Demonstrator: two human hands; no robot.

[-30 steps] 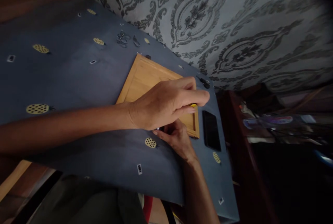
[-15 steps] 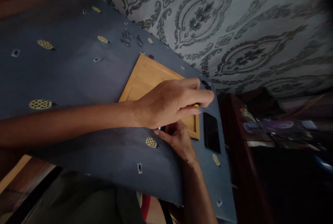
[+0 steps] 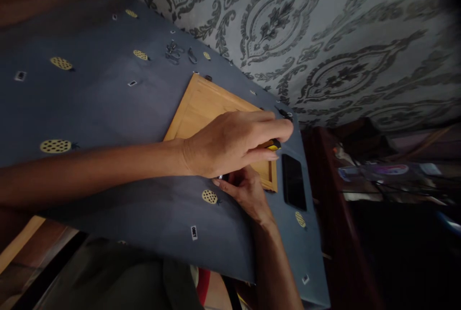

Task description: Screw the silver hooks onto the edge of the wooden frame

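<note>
My left hand (image 3: 234, 142) reaches in from the left over a wooden panel with a raised rim (image 3: 201, 99). Its fingers are closed on a tool with a yellow-and-black handle (image 3: 272, 145); the handle's end shows between thumb and forefinger, while its working end is hidden. Below it, partly covered, my right hand (image 3: 248, 192) is at the panel's near edge. Its bent thumb and fingers pinch a small dark piece with a shiny spot (image 3: 224, 177), whose kind I cannot make out.
The panel lies on a table with a dark blue pineapple-print cover (image 3: 108, 108). A black phone (image 3: 293, 183) lies right of the panel. Small dark pieces (image 3: 173, 52) sit behind it, and another dark item (image 3: 286, 114) near the wall (image 3: 281, 22).
More of the yellow-and-black handle shows in my left hand, whose fingers have shifted slightly. My right hand stays nearly still.
</note>
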